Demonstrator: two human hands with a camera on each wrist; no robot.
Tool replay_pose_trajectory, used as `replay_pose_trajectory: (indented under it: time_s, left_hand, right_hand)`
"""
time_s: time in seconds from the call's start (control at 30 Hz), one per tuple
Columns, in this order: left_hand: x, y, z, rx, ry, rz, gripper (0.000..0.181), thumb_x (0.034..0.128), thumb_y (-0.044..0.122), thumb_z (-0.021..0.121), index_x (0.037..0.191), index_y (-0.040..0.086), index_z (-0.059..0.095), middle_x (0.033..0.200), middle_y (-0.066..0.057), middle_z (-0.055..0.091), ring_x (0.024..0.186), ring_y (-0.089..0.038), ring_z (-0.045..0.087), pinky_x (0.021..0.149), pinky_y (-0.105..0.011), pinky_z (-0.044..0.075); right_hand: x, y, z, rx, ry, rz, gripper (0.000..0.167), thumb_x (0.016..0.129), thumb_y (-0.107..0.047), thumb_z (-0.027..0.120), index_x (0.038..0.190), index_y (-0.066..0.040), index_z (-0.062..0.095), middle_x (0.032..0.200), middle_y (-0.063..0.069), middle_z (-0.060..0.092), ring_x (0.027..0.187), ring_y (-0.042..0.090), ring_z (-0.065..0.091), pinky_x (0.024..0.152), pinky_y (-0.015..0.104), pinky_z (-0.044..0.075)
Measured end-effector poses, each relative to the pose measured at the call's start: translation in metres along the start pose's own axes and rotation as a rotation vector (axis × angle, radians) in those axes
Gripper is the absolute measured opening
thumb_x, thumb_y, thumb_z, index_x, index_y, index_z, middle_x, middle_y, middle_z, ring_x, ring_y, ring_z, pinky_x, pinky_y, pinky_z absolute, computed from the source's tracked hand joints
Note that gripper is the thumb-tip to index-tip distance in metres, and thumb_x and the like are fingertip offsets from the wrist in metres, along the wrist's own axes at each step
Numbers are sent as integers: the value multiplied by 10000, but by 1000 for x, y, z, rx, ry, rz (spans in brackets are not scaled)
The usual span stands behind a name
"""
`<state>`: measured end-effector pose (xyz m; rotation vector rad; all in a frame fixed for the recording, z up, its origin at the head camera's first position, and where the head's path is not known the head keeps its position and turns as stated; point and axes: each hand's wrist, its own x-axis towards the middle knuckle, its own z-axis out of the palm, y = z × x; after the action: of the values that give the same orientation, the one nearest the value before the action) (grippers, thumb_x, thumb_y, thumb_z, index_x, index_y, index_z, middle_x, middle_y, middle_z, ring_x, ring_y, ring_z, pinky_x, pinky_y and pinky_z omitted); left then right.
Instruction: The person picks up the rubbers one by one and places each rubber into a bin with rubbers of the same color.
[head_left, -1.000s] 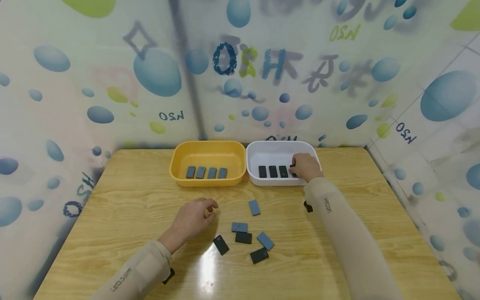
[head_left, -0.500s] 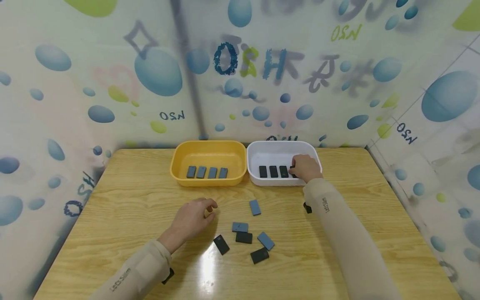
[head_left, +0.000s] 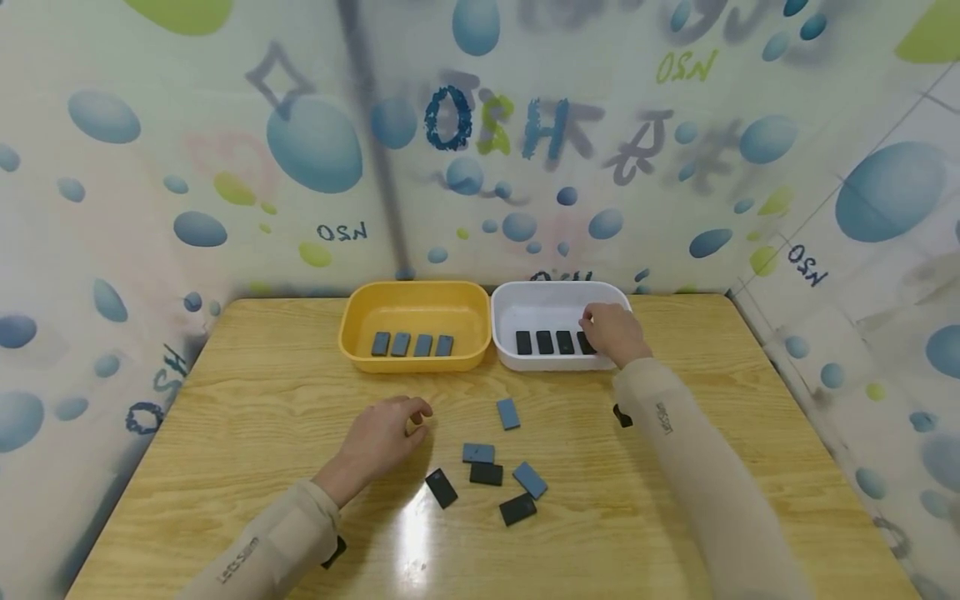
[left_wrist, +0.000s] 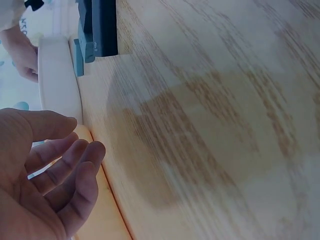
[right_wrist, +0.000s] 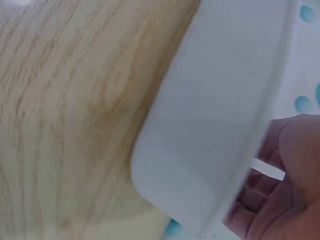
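Note:
In the head view, my right hand [head_left: 617,332] is over the right end of the white bin [head_left: 561,363], just above a black rectangular block [head_left: 586,342]. That block lies at the end of a row of similar black blocks [head_left: 544,342]. The bin wall hides the right fingertips in the right wrist view; a gap shows beside the thumb [right_wrist: 280,137]. Loosely bent and holding nothing, my left hand [head_left: 381,435] hovers over the wooden table left of the loose pieces. Nearest to it are a black block [head_left: 442,488] and a blue-grey block [head_left: 478,453].
A yellow bin [head_left: 416,365] with a row of blue-grey blocks [head_left: 401,344] stands left of the white one. More loose blocks lie mid-table: blue-grey ones [head_left: 508,414] and black ones [head_left: 517,509]. A patterned wall covering [head_left: 480,217] rises behind the table [head_left: 262,375].
My right hand has lifted slightly off the last black block, which now shows more fully in the row. My left hand and the loose blocks stay where they were.

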<state>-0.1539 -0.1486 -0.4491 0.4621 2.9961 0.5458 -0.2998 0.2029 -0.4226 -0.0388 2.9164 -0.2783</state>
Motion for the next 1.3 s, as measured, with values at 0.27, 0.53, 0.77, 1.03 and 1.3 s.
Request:
replay_pose_trajectory:
  time_s: [0.27,0.53,0.77,1.03,1.3]
  left_hand:
    - [1,4,0,-5,-8,5,158,863,188,716,1021,184,720,896,29,704,674,-80,572,599,-277,475]
    - [3,8,4,-16,-27,24,169,865,194,722,1033,177,717,904,32,702,687,-77,579,617,-284,484]
    - [4,12,5,-39,-39,64,179,860,184,729,1039,177,717,929,28,713,759,-103,632,678,-312,519]
    - [7,17,5,-59,-66,112,204,865,185,723,1068,182,708,976,39,714,815,-99,641,714,-306,527]
    - [9,22,4,-85,-148,162,246,881,181,689,1127,189,686,1026,36,697,880,-118,638,754,-327,520]
  right_hand:
    - [-15,-4,-15,-1,67,-38,269,1019,-228,469,1158,-53,619,1075,122,669,888,268,593,789,443,502]
    - [-36,-11,-25,-22,100,-108,209,1001,-223,510,1079,-68,627,947,87,667,784,232,575,669,368,475]
    - [-57,-18,-29,-11,124,-154,192,977,-234,564,1063,-73,622,877,69,651,718,207,564,615,324,459]
    - [-80,-24,-21,-19,198,-232,136,949,-220,613,990,-93,639,790,34,610,663,175,525,587,304,432]
    - [-103,-21,-6,-32,178,-258,162,945,-266,629,1018,-124,654,839,24,642,663,146,554,563,299,444]
